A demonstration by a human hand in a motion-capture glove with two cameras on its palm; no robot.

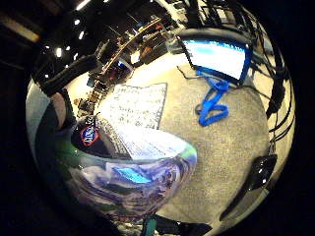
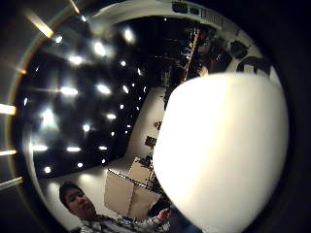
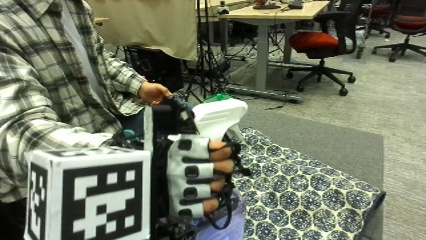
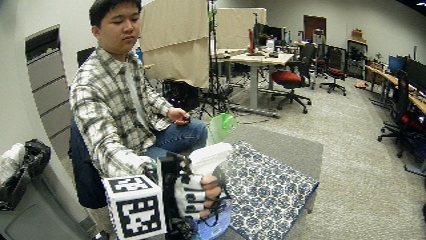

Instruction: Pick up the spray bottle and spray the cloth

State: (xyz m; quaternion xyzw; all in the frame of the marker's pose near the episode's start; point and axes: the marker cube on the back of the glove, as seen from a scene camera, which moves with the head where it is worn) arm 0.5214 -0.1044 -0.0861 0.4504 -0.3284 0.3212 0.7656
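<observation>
Blue lanyard (image 1: pixel 212 104) on table (image 1: pixel 231 147); monitor (image 1: pixel 219 56).

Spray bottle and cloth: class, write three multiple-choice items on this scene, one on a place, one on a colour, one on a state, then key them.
1. Where does the patterned cloth lie?
A. on the grey table
B. on the red chair
C. across the person's lap

2. What colour is the spray bottle head?
A. red
B. white
C. black

3. What is the gloved right hand doing?
A. resting flat on the cloth
B. hanging idle
C. gripping the spray bottle

Key: 1 A, the outside view shows the cloth spread over the tabletop. 2 B, the head above the fingers is white. 3 C, the fingers curl round the bottle below its head, held above the table.
</observation>
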